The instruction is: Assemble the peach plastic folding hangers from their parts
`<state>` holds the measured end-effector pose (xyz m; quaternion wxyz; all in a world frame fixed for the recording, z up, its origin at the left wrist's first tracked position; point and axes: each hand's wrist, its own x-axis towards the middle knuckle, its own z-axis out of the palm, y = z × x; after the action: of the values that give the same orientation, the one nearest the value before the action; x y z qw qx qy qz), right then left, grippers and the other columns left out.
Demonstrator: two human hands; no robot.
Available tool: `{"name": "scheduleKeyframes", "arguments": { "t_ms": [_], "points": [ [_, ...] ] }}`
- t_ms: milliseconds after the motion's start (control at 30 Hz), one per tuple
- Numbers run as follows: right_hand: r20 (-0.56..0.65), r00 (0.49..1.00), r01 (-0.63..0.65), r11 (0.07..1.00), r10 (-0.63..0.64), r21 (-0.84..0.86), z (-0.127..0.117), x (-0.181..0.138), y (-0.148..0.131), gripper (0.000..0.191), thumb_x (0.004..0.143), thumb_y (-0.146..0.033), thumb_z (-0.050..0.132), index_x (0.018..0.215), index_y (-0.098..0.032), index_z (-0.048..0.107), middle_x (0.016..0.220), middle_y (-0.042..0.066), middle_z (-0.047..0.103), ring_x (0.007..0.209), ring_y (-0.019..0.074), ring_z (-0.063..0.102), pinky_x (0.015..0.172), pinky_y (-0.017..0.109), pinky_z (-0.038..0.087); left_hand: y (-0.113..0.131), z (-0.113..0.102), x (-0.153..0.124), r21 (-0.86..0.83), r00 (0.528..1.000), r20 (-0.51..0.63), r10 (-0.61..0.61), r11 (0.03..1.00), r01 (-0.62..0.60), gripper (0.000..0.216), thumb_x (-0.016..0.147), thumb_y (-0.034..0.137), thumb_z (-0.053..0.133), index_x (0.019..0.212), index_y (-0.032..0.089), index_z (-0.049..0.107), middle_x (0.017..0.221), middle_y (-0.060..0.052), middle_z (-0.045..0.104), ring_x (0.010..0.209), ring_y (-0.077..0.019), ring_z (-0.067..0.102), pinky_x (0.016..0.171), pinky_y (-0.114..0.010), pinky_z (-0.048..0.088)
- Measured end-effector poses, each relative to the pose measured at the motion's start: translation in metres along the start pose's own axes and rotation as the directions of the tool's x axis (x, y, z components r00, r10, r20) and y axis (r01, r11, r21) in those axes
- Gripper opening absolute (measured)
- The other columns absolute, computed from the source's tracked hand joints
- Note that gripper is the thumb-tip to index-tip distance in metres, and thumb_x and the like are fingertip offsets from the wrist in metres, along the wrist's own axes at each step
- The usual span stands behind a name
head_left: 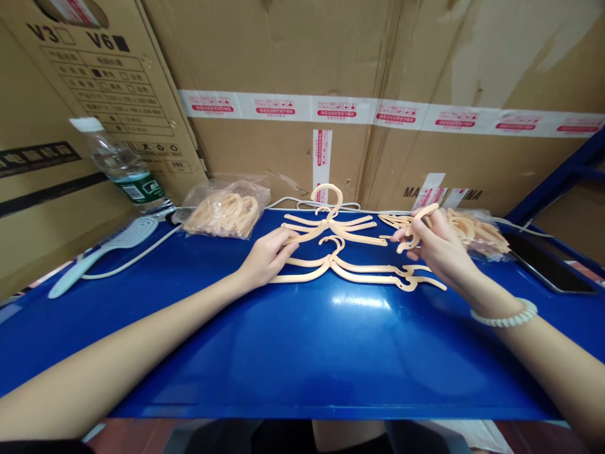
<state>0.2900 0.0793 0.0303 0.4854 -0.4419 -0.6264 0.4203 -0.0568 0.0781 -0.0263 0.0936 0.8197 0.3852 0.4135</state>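
Note:
My left hand (268, 257) is closed, its fingertips pinching the left arm of a peach plastic clothes hanger (362, 238) whose hook points away from me. Between the fingers of my right hand (439, 243) is a small curved hanger end piece (426, 212), just right of that hanger's right arm. Nearer to me lie more hangers (363, 270), overlapping, with curved ends at their right side; my left hand hides part of their left side. Another hanger body (302, 220) lies behind the held one.
At the back left, a clear bag of peach pieces (227, 213) sits beside a water bottle (142, 186) and a pale hairbrush (125, 238). Another bag of pieces (477, 233) and a phone (548, 263) lie at the right. Cardboard boxes (283, 57) wall off the blue table (302, 359).

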Motion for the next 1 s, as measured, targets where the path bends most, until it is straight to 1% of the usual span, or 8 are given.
{"name": "scheduleKeyframes", "arguments": {
  "t_ms": [133, 267, 367, 567, 700, 833, 933, 1000],
  "points": [
    [0.032, 0.998, -0.061, 0.997, 0.06, 0.047, -0.001, 0.0, 0.006, 0.056, 0.077, -0.052, 0.081, 0.119, -0.028, 0.054, 0.082, 0.0, 0.068, 0.077, 0.0209, 0.068, 0.056, 0.03, 0.052, -0.001, 0.0, -0.001, 0.009, 1.0, 0.009, 0.007, 1.0, -0.007, 0.022, 0.103, 0.03, 0.047, 0.103, 0.017, 0.065, 0.093, -0.008, 0.068, 0.087, -0.0222, 0.064, 0.081, -0.033, 0.051],
    [0.01, 0.993, -0.122, 0.992, 0.122, 0.033, -0.004, 0.002, 0.012, 0.051, 0.056, -0.045, 0.096, 0.094, -0.023, 0.07, 0.087, 0.004, 0.071, 0.082, 0.022, 0.071, 0.071, 0.035, 0.061, -0.002, 0.0, -0.002, 0.012, 1.0, 0.01, 0.017, 1.0, -0.018, 0.022, 0.103, 0.029, 0.046, 0.105, 0.016, 0.064, 0.095, -0.008, 0.068, 0.088, -0.0223, 0.064, 0.082, -0.033, 0.051],
    [0.019, 0.988, -0.151, 0.988, 0.15, 0.026, -0.006, 0.001, 0.012, 0.049, 0.052, -0.046, 0.099, 0.084, -0.023, 0.071, 0.088, 0.006, 0.072, 0.082, 0.0241, 0.072, 0.078, 0.041, 0.064, -0.002, 0.0, -0.001, 0.017, 1.0, 0.015, 0.007, 1.0, -0.007, 0.023, 0.103, 0.029, 0.046, 0.106, 0.016, 0.065, 0.095, -0.008, 0.068, 0.088, -0.0226, 0.064, 0.083, -0.034, 0.051],
    [0.002, 0.993, -0.115, 0.993, 0.115, 0.023, -0.007, 0.001, 0.01, 0.051, 0.057, -0.056, 0.096, 0.079, -0.022, 0.064, 0.089, 0.004, 0.069, 0.084, 0.0226, 0.071, 0.079, 0.042, 0.067, -0.003, 0.0, -0.002, 0.015, 1.0, 0.014, 0.007, 1.0, -0.007, 0.022, 0.103, 0.03, 0.046, 0.105, 0.017, 0.064, 0.096, -0.008, 0.069, 0.089, -0.0228, 0.065, 0.083, -0.034, 0.051],
    [0.062, 0.991, -0.121, 0.992, 0.118, 0.044, -0.008, 0.003, 0.014, 0.05, 0.059, -0.057, 0.095, 0.077, -0.022, 0.065, 0.088, 0.004, 0.068, 0.092, 0.0233, 0.07, 0.098, 0.046, 0.061, -0.002, 0.0, -0.002, 0.015, 1.0, 0.015, 0.011, 1.0, -0.012, 0.022, 0.103, 0.03, 0.047, 0.105, 0.017, 0.064, 0.095, -0.008, 0.068, 0.088, -0.0225, 0.064, 0.082, -0.034, 0.051],
    [0.152, 0.966, -0.224, 0.969, 0.207, 0.102, -0.01, 0.002, 0.013, 0.045, 0.063, -0.054, 0.095, 0.077, -0.021, 0.067, 0.096, 0.007, 0.071, 0.107, 0.0276, 0.07, 0.106, 0.047, 0.057, -0.002, 0.0, -0.003, 0.011, 0.999, 0.017, 0.031, 0.999, -0.031, 0.021, 0.103, 0.03, 0.047, 0.102, 0.017, 0.063, 0.092, -0.006, 0.067, 0.084, -0.0214, 0.063, 0.078, -0.032, 0.05],
    [0.251, 0.919, -0.347, 0.926, 0.304, 0.15, -0.01, -0.001, 0.011, 0.039, 0.071, -0.046, 0.092, 0.086, -0.019, 0.068, 0.107, 0.013, 0.074, 0.113, 0.0333, 0.071, 0.104, 0.052, 0.057, -0.002, 0.0, -0.003, 0.01, 0.999, 0.01, 0.046, 0.999, -0.046, 0.02, 0.103, 0.029, 0.047, 0.101, 0.017, 0.063, 0.09, -0.006, 0.065, 0.081, -0.0206, 0.062, 0.076, -0.031, 0.049],
    [0.304, 0.884, -0.417, 0.892, 0.354, 0.173, -0.009, -0.002, 0.01, 0.033, 0.077, -0.041, 0.089, 0.087, -0.019, 0.066, 0.107, 0.015, 0.076, 0.111, 0.0359, 0.072, 0.102, 0.054, 0.058, -0.001, 0.0, -0.003, 0.01, 0.999, 0.011, 0.051, 0.999, -0.051, 0.02, 0.103, 0.029, 0.047, 0.1, 0.017, 0.063, 0.089, -0.005, 0.065, 0.08, -0.0203, 0.061, 0.076, -0.031, 0.049]
  ]
}}
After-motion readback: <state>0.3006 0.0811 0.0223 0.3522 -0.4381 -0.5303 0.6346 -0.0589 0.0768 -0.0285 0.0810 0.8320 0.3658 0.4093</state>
